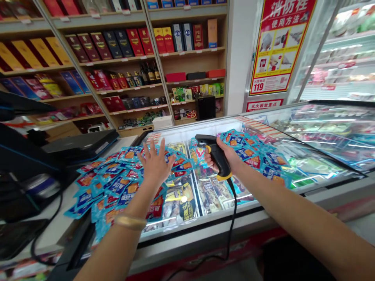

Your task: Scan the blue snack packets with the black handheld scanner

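My right hand (218,156) grips a black and yellow barcode scanner (219,158), its head pointing left and its cord hanging down over the freezer's front. Palm down, my left hand (156,164) spreads its fingers over the right side of a heap of blue snack packets (120,187); I cannot tell whether it touches them. A second pile of the same packets (246,148) lies to the right, partly hidden behind my right hand and forearm. Both piles rest on the glass top of a chest freezer (187,230), and packaged ice creams (181,199) show through the glass between them.
On the left counter are a black flat device (79,144) and dark equipment with a trailing cable. A small white box (163,122) stands behind the freezer. Shelves of boxed goods (129,43) line the back wall. The freezer top (319,183) extends right, toward a glass-doored cooler.
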